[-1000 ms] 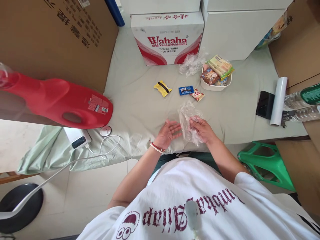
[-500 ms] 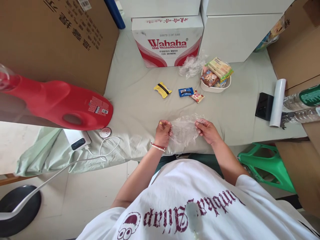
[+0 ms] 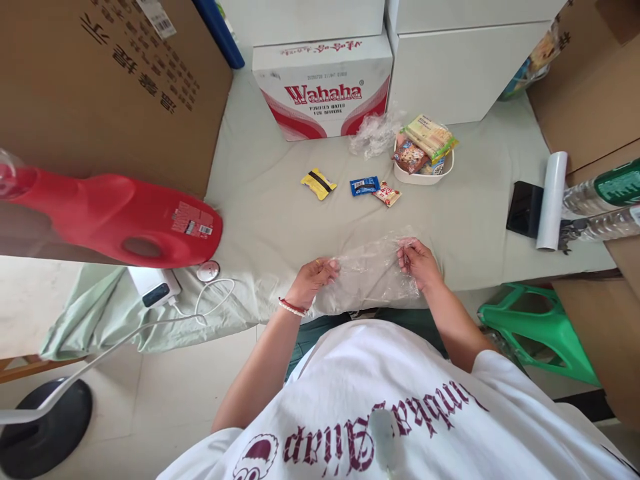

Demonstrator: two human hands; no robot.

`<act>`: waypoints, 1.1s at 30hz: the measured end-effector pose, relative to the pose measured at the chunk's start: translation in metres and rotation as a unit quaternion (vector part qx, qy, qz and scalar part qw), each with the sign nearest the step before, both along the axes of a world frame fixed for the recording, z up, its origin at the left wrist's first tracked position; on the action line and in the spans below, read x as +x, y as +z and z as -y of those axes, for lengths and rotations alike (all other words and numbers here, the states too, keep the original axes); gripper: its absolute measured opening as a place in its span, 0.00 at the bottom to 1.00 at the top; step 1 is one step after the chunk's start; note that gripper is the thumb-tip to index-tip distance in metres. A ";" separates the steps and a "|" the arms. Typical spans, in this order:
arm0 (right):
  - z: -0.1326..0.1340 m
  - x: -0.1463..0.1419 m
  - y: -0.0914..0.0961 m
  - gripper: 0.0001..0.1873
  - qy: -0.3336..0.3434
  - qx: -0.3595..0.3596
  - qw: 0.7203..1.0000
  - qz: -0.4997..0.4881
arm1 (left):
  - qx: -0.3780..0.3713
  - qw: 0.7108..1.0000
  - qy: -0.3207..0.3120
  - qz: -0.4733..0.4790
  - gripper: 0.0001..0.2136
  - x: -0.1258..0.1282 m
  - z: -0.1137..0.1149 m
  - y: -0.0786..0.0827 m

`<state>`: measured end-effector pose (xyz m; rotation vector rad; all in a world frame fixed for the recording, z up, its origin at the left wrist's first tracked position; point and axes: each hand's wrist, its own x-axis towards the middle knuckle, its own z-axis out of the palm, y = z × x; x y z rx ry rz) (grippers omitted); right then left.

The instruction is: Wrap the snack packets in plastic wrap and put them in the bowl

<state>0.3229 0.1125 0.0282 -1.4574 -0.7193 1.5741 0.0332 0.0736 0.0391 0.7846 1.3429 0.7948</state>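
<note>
A clear sheet of thin plastic film (image 3: 367, 277) stretches between my two hands just above the table's near edge. My left hand (image 3: 315, 279) pinches its left side, and my right hand (image 3: 419, 262) grips the top right part with curled fingers. The film hangs down toward me, slightly wrinkled. Beyond it on the cloth lie a yellow snack packet (image 3: 319, 183), a blue snack packet (image 3: 365, 186) and a red-and-cream packet (image 3: 387, 195), the last two touching. To their right stands a white bowl (image 3: 425, 179) heaped with wrapped snacks (image 3: 429, 137).
Crumpled clear film (image 3: 375, 133) lies before the Wahaha carton (image 3: 325, 93). At the left are a red jug (image 3: 125, 220) and a white power bank (image 3: 155, 288) with a cable. On the right sit a film roll (image 3: 552, 200), a black object (image 3: 525, 209), plastic bottles (image 3: 600, 193) and a green stool (image 3: 540, 327).
My hands have moved apart, the left one going left and slightly down. The plastic film is now spread wider between them. The view has shifted a little.
</note>
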 end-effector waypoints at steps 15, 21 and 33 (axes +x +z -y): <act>-0.003 -0.005 0.005 0.19 0.034 0.135 0.977 0.163 | 0.191 0.967 0.168 0.029 0.27 0.035 -0.030 0.020; -0.033 0.000 -0.011 0.20 0.064 0.195 0.905 0.373 | 0.102 0.955 0.198 -0.194 0.18 0.005 -0.054 -0.006; -0.049 0.005 -0.021 0.22 0.079 0.180 0.867 0.457 | 0.301 0.798 0.221 -0.472 0.12 -0.008 -0.040 -0.019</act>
